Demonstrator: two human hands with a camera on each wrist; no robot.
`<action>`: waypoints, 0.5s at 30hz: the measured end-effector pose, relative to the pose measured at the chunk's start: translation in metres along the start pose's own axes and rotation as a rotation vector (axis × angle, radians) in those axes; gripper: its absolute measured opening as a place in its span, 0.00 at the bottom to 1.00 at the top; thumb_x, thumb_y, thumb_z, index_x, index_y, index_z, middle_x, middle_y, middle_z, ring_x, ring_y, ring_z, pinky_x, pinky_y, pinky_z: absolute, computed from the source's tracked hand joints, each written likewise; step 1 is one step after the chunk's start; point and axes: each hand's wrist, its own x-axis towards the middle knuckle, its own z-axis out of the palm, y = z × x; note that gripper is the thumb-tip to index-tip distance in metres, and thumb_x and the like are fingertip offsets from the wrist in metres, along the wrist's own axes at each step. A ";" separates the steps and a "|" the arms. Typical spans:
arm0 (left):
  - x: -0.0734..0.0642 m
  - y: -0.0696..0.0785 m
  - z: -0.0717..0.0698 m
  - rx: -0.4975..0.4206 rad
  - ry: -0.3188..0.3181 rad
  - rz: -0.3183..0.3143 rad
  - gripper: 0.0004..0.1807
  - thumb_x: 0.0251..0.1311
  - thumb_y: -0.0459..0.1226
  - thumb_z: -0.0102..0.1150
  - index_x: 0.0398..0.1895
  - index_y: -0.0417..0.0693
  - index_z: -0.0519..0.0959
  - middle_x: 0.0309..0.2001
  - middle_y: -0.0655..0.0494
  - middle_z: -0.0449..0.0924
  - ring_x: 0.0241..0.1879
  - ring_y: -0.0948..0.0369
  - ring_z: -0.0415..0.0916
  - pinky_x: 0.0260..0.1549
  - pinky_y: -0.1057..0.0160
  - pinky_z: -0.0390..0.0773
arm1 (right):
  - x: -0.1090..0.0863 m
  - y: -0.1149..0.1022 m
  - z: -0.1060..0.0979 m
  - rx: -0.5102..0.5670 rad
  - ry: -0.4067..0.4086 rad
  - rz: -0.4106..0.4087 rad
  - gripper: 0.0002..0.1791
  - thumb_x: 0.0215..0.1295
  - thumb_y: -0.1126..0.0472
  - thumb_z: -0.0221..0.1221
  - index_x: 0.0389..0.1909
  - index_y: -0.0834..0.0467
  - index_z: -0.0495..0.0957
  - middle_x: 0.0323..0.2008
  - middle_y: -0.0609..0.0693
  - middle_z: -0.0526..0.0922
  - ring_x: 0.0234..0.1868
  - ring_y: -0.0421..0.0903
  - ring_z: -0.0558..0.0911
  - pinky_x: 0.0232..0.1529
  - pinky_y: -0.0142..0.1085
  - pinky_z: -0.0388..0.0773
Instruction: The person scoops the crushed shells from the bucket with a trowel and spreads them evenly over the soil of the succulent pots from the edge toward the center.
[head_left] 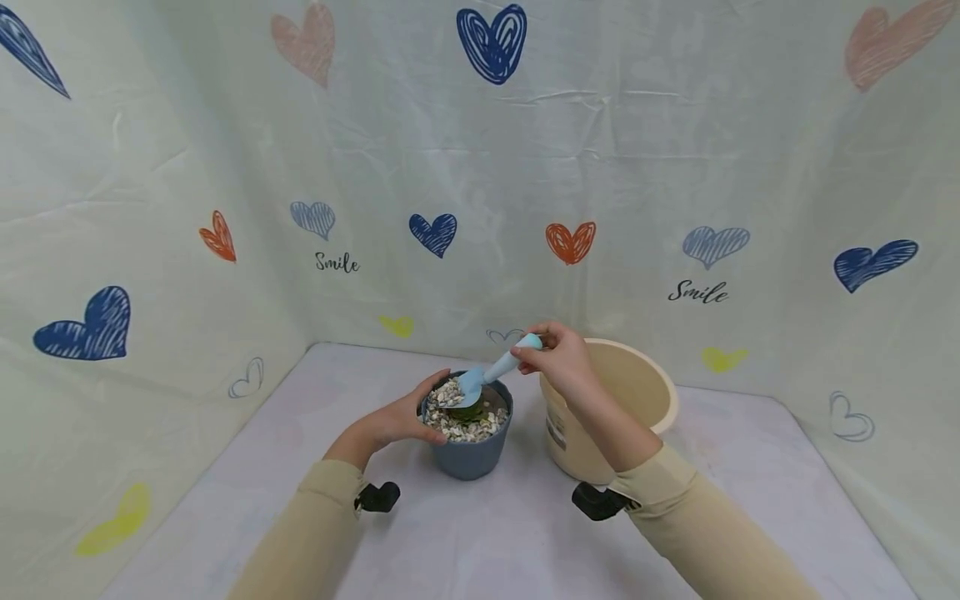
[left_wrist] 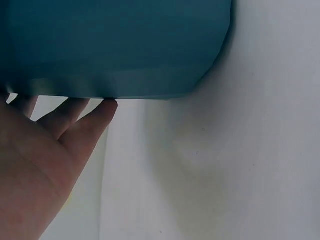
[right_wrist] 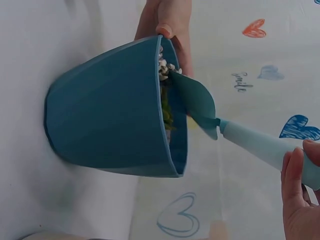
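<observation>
A blue-grey flower pot (head_left: 470, 460) stands on the table, filled with pale pebbles (head_left: 480, 431) around a small green plant (head_left: 468, 412). My left hand (head_left: 396, 418) grips the pot from its left side, thumb at the front of the rim and fingers along the far left. In the left wrist view its fingertips (left_wrist: 108, 107) lie against the pot's wall. With my right hand (head_left: 561, 360) I hold a light blue trowel (head_left: 502, 367) by its handle. The trowel's blade (right_wrist: 196, 100) slopes down into the pot's mouth, over the pebbles and partly covering the plant.
A cream bucket (head_left: 566, 429) stands just right of the pot, with my right forearm in front of it. White cloth (head_left: 480, 542) covers the table. A curtain (head_left: 637, 175) printed with hearts hangs behind and at the sides.
</observation>
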 end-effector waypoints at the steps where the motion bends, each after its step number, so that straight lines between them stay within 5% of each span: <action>1: 0.000 0.000 0.002 -0.001 0.011 -0.005 0.64 0.46 0.39 0.77 0.79 0.61 0.41 0.77 0.44 0.37 0.74 0.41 0.33 0.65 0.33 0.45 | 0.000 -0.001 0.000 -0.002 0.000 -0.003 0.16 0.60 0.70 0.65 0.48 0.68 0.76 0.37 0.59 0.81 0.27 0.45 0.83 0.34 0.37 0.83; 15: -0.007 0.004 0.019 0.003 0.119 -0.023 0.65 0.43 0.44 0.79 0.79 0.56 0.41 0.76 0.38 0.38 0.73 0.38 0.37 0.63 0.33 0.51 | -0.002 -0.013 0.002 -0.067 -0.034 0.014 0.16 0.60 0.68 0.67 0.49 0.65 0.77 0.40 0.59 0.82 0.30 0.51 0.84 0.38 0.41 0.83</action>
